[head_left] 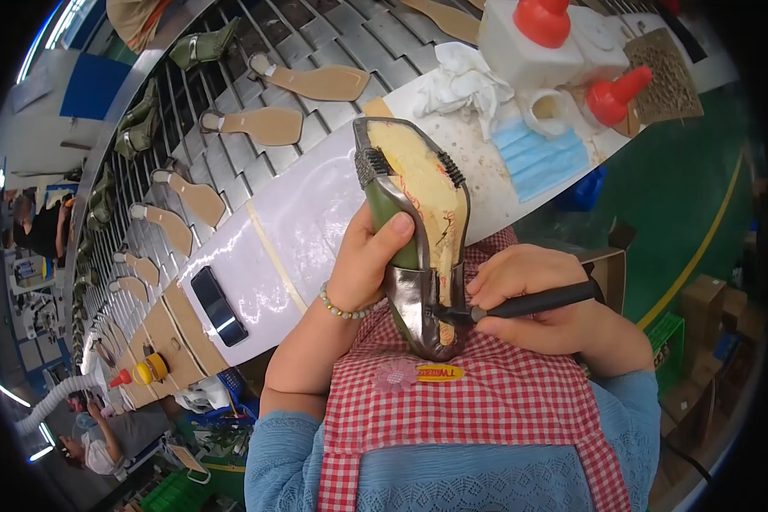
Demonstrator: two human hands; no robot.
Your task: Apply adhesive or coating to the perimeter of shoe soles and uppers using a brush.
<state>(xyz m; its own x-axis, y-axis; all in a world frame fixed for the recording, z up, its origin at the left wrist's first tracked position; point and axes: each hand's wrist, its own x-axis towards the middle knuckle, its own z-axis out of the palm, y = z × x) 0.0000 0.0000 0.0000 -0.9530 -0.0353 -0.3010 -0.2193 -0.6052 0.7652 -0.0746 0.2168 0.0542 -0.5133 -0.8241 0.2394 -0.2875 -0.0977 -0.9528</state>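
Two hands on one shoe [420, 230], held sole-up in front of the red-checked apron [486, 401]. Left hand [369, 260] fingers curled round shoe's left side, thumb [394, 230] pressed on the green upper; bead bracelet [343, 309] at the wrist. Right hand [533, 294] fingers pressed together, pinching a black-handled tool [538, 301]; its tip touches shoe's heel end, low & right of the sole. Shoe: yellowish insole w/ glue marks, dark metallic upper lasted over the edge, black elastic gussets either side near the toe. Toe end points away from the person, over the white bench [316, 213]; heel end sits just above the apron.

Rel. to the shoe: black phone [218, 305] lies on bench well to the lower left. White rag [461, 85] just beyond the toe. Blue face mask [542, 158] up & right, near. White containers w/ red caps [544, 34] further up-right, one red nozzle [619, 94] tilted. Brown mesh pad [666, 77] past those, far right. Small yellow-and-red bottle [149, 371] far lower left at bench end. Beyond bench, left & above the shoe: slatted conveyor [316, 43] carrying tan insoles [269, 126] in a row & green uppers [141, 128] along the rim. Cardboard boxes [700, 307] on green floor, right of the shoe. Another person [102, 439] far lower left, well apart.
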